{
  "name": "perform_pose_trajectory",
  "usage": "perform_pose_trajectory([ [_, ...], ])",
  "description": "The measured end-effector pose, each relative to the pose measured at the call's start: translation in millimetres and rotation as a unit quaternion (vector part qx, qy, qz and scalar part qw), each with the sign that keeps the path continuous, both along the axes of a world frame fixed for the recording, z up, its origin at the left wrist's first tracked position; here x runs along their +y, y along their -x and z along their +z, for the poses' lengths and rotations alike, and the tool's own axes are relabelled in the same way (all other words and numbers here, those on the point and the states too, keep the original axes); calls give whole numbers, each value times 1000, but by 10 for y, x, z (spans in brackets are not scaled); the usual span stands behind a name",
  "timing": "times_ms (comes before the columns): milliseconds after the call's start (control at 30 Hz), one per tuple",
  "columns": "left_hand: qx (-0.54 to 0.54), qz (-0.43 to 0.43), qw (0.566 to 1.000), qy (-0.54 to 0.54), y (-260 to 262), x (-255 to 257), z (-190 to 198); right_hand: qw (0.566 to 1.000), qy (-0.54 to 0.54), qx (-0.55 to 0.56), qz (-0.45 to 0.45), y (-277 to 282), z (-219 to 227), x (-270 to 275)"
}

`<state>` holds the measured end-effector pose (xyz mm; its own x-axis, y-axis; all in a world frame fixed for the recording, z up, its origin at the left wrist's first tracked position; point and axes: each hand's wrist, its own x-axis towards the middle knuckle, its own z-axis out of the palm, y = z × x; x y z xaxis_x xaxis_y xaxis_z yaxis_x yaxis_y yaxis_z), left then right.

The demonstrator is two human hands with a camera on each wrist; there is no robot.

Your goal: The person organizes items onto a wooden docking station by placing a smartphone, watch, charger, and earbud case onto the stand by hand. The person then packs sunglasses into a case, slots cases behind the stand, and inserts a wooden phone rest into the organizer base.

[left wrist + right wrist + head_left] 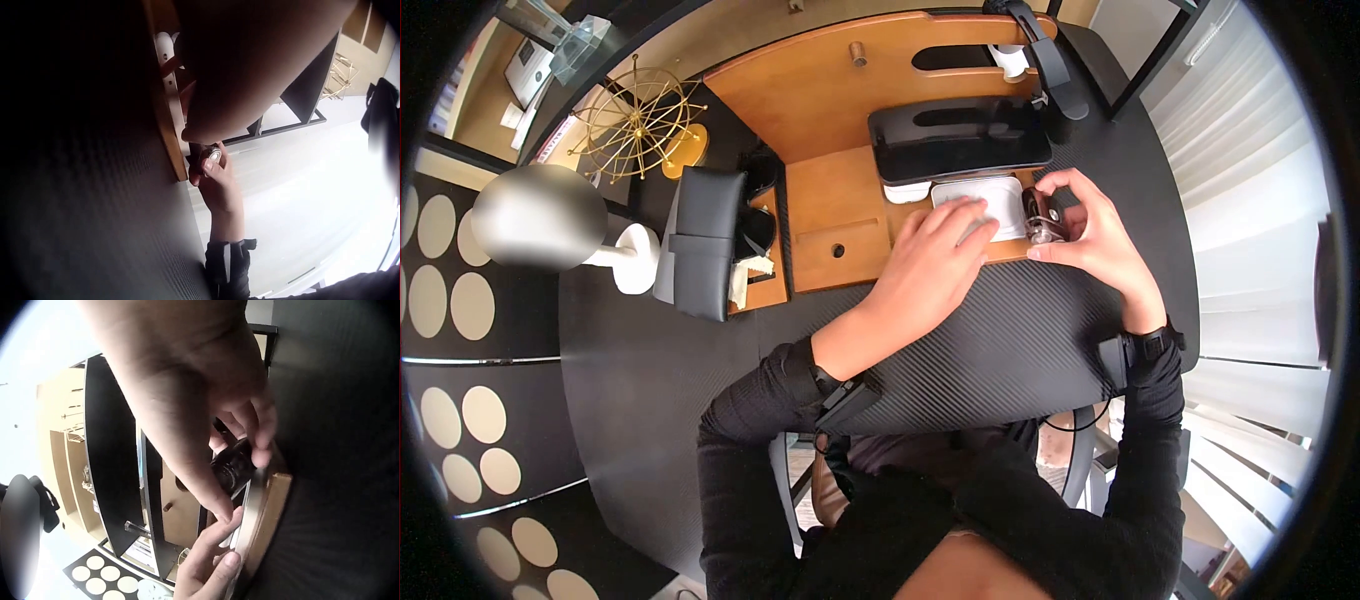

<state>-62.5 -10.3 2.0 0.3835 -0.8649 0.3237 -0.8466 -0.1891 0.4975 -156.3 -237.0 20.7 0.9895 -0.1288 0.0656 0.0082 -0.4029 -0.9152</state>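
My right hand [1100, 228] grips a small dark, glossy object [1040, 213] with a round silvery part, thumb on the near side and fingers curled round the far side. It stands at the right end of a wooden organizer [835, 225]; its exact kind I cannot tell. In the right wrist view the object [232, 469] shows black between thumb and fingers. Just left of it, my left hand [935, 255] lies with extended fingers over a shallow white tray [1010, 192], fingertips at its surface. The left wrist view shows the right hand [220, 190] around the object's round end [214, 155].
Behind the tray sits a long black case [960, 150], with a small white box [907, 192] beside the tray. A black folded pouch [705, 245], a white lamp [635, 258] and a gold wheel ornament [638, 130] stand left. A black strap [1045, 60] hangs on the wooden back panel.
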Motion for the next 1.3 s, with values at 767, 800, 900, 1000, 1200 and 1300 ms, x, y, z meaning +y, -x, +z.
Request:
perform_pose_trajectory([
  [767,-89,55,995,-4,57,373,118,1000,-2,10,4,4,4,93],
  [800,-98,46,994,11,44,341,118,999,51,-11,6,1,-15,55],
  [900,-126,42,991,-2,-5,301,55,997,80,-17,14,-31,0,36],
  [1000,-109,57,992,-13,-29,340,44,996,78,-45,28,-55,-73,30],
  [1200,-128,74,989,19,-85,299,-18,996,69,-44,30,-87,-136,59],
  [1300,-107,81,991,17,-104,289,-25,998,47,-37,14,-100,-174,70],
])
